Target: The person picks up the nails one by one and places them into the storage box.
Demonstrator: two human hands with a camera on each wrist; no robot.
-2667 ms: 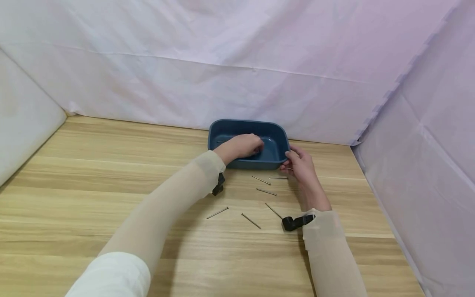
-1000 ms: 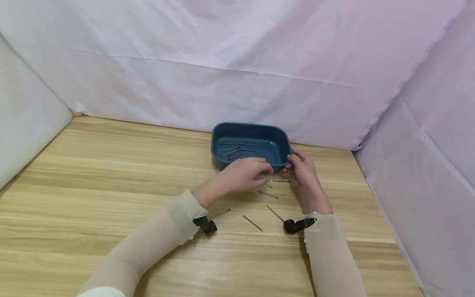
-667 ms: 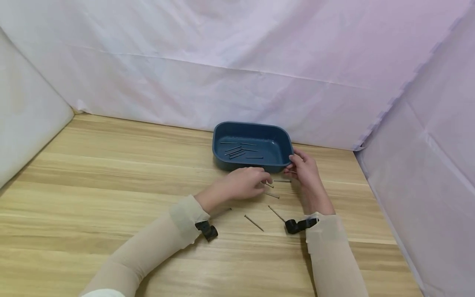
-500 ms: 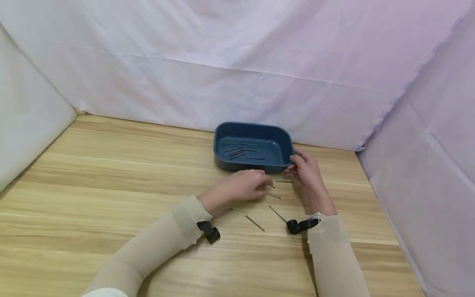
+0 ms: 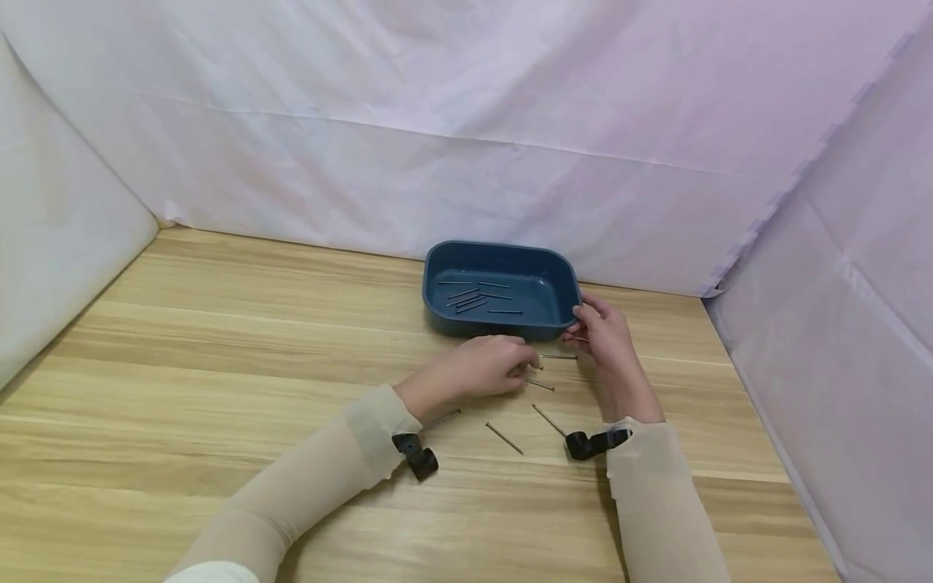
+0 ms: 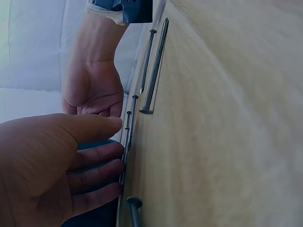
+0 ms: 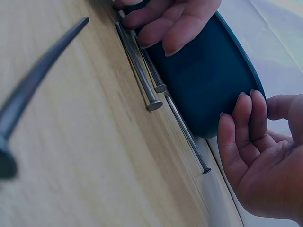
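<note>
Wood table (image 5: 182,389) fills the lower frame w/ white sheeting (image 5: 466,121) behind. Blue tray (image 5: 503,290) sits centre, just above my hands, w/ several nails (image 5: 474,295) lying flat inside. My right hand (image 5: 608,340), centre-right, rests its curled fingers against the tray's right corner; can't tell if it really grips. My left hand (image 5: 484,366), just below the tray, has fingertips down on a nail (image 6: 124,153) on the table, fingers fairly straight, not clenched, nothing lifted. More loose nails (image 5: 504,437) lie on the wood below & between both hands, well apart from each other.
</note>
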